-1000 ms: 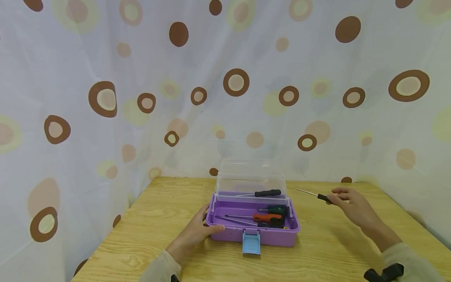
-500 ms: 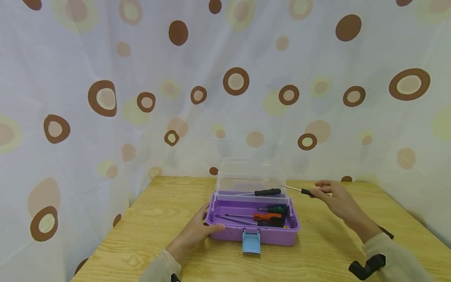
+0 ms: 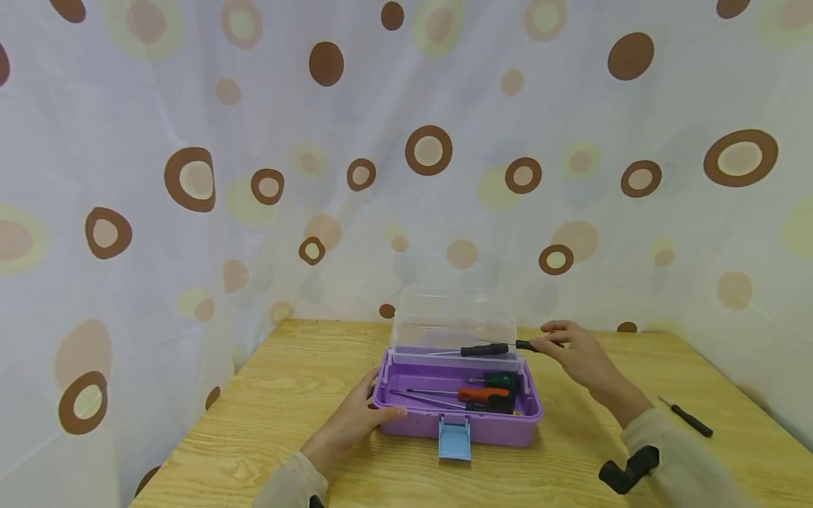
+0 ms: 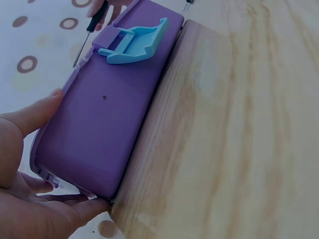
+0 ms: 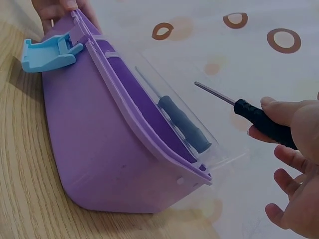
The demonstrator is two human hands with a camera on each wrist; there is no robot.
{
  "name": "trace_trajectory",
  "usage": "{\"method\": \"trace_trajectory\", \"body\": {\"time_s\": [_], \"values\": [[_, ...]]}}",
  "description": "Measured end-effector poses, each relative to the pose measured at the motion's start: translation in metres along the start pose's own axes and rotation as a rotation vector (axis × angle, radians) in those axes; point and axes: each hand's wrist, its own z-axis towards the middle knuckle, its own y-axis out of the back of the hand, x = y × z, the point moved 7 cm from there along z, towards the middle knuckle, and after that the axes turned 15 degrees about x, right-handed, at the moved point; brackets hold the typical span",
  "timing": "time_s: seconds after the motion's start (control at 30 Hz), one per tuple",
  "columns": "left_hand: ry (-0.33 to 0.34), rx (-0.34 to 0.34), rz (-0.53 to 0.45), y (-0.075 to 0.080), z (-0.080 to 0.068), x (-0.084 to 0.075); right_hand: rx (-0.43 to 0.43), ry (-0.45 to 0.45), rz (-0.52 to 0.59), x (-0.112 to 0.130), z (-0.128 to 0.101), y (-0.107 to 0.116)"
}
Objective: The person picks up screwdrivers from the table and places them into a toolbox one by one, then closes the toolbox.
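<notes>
A purple toolbox (image 3: 422, 425) stands on the table with its clear lid (image 3: 454, 314) raised at the back. My left hand (image 3: 349, 423) grips its left end, the thumb over the front rim and the other fingers round the side. In my right hand (image 3: 581, 360) a black-handled screwdriver (image 5: 264, 119) is pinched, its shaft pointing left over the toolbox's rear right. Inside lie a red screwdriver (image 3: 483, 395), a dark green one (image 3: 503, 382) and a black one (image 3: 485, 408). Another black screwdriver (image 3: 485, 350) lies along the back by the lid.
One black screwdriver (image 3: 692, 421) lies on the wooden table (image 3: 394, 480) at the right, beyond my right forearm. A light blue latch (image 3: 454, 441) hangs open at the toolbox's front. The patterned curtain (image 3: 356, 282) rises behind the table and along both sides.
My right hand has moved left with the screwdriver, from beside the toolbox to its rear right. The screwdriver on the table has come out from behind my arm. My left hand keeps its place.
</notes>
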Motion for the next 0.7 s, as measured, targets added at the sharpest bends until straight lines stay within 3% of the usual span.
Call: {"method": "trace_trajectory", "body": {"time_s": [0.27,0.5,0.7], "values": [[-0.009,0.013,0.002,-0.001,0.0,0.001,0.011,0.003,0.02,0.005,0.017,-0.012],[-0.01,0.014,0.007,-0.002,-0.001,-0.001,0.015,-0.035,0.104,0.007,0.028,-0.021],[-0.004,0.011,0.006,-0.001,0.0,-0.001,0.01,-0.048,0.093,0.007,0.038,-0.028]]}}
